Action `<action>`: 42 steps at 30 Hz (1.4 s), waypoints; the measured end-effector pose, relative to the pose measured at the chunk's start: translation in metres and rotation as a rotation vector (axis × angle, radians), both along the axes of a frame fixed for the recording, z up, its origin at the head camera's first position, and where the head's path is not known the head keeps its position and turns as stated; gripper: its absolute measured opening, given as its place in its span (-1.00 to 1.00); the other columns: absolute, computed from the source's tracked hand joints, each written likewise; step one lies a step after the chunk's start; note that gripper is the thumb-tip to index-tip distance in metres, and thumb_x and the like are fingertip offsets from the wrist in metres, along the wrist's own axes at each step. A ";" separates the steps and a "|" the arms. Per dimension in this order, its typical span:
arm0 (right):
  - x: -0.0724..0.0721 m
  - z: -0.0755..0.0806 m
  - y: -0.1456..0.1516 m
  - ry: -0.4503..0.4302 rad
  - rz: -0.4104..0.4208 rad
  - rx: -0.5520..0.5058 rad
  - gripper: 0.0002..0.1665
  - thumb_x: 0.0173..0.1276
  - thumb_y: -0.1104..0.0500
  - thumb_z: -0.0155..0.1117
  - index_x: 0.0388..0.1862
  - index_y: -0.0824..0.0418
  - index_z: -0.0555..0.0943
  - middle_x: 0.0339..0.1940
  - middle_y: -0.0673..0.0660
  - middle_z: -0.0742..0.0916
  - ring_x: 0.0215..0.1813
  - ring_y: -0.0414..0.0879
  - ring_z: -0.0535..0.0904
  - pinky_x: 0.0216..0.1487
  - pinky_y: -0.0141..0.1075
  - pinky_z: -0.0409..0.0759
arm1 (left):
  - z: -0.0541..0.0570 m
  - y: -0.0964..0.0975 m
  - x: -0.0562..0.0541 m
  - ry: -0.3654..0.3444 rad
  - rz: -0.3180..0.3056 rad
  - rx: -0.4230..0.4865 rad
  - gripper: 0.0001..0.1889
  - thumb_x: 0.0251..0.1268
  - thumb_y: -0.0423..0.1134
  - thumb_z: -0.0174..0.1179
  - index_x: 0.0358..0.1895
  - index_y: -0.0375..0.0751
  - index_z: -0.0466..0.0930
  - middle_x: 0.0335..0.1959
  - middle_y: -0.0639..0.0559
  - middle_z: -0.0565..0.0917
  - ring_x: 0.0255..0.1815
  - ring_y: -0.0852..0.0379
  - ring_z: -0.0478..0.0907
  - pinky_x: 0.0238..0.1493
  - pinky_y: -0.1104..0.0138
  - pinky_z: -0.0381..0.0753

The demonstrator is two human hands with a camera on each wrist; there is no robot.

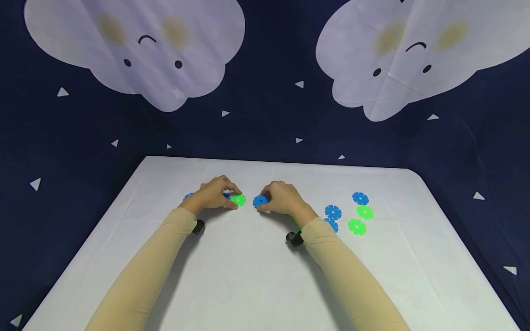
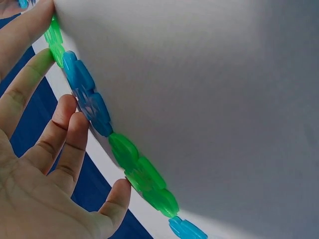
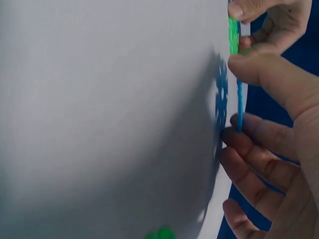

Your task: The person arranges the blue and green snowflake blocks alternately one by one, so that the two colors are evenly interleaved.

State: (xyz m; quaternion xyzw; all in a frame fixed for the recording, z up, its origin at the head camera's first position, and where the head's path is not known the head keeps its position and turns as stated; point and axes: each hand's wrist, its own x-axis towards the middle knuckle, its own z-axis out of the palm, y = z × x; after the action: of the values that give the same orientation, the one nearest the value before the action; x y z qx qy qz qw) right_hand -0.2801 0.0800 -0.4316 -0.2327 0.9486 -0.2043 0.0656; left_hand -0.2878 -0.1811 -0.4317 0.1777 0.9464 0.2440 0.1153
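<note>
My left hand (image 1: 215,193) pinches a green notched disc (image 1: 239,200) by its edges, between thumb and forefinger. That disc ends a row: in the left wrist view a blue disc (image 2: 87,92), a green disc (image 2: 144,174) and another blue disc (image 2: 188,229) follow it. The left hand hides part of this row in the head view. To the right, across a small gap, my right hand (image 1: 283,197) holds a single blue disc (image 1: 261,201) by its edges. The right wrist view shows this blue disc (image 3: 240,102) edge-on, lifted off the table with its shadow beside it.
Loose discs lie to the right on the white table (image 1: 248,276): a blue one (image 1: 360,198), green ones (image 1: 365,212) (image 1: 357,227) and two blue ones (image 1: 333,212) close together. Another green disc (image 1: 295,222) is partly hidden by the right wrist. A dark cloud-print cloth (image 1: 265,92) hangs behind.
</note>
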 end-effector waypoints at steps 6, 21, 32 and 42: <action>0.005 -0.002 -0.013 0.077 -0.075 0.061 -0.42 0.25 -0.19 0.65 0.08 0.17 0.84 0.05 0.08 0.88 0.12 0.01 0.78 0.24 0.06 0.68 | 0.002 0.000 0.000 0.006 -0.005 0.006 -0.53 0.15 -0.06 0.65 0.17 0.08 0.82 0.28 -0.09 0.63 0.43 -0.16 0.50 0.45 -0.44 0.24; 0.013 -0.005 -0.040 0.142 -0.094 0.172 -0.40 0.26 -0.27 0.62 0.05 0.12 0.84 0.03 0.10 0.84 0.09 0.01 0.77 0.22 0.12 0.62 | 0.000 -0.009 0.004 0.007 0.001 -0.021 -0.52 0.17 -0.03 0.64 0.19 0.07 0.81 0.32 -0.09 0.62 0.44 -0.15 0.49 0.40 -0.40 0.30; 0.014 -0.002 -0.048 0.145 -0.090 0.194 -0.41 0.24 -0.29 0.64 0.03 0.10 0.84 0.00 0.07 0.83 0.06 0.00 0.76 0.22 0.11 0.62 | 0.001 -0.014 0.009 -0.004 0.024 -0.005 -0.53 0.19 -0.04 0.63 0.19 0.09 0.81 0.31 -0.11 0.61 0.42 -0.18 0.50 0.38 -0.37 0.28; 0.013 -0.001 -0.048 0.139 -0.077 0.193 -0.41 0.28 -0.27 0.62 0.09 0.09 0.83 0.04 0.07 0.83 0.11 0.00 0.75 0.23 0.09 0.61 | -0.001 -0.016 0.007 -0.007 0.023 0.010 -0.53 0.19 -0.04 0.63 0.19 0.07 0.81 0.33 -0.12 0.60 0.44 -0.19 0.47 0.40 -0.38 0.24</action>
State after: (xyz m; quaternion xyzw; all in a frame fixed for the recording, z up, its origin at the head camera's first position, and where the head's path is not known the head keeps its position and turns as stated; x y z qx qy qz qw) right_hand -0.2674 0.0318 -0.4323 -0.2023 0.9743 -0.0977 0.0141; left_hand -0.2811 -0.1967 -0.4326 0.1668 0.9467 0.2506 0.1149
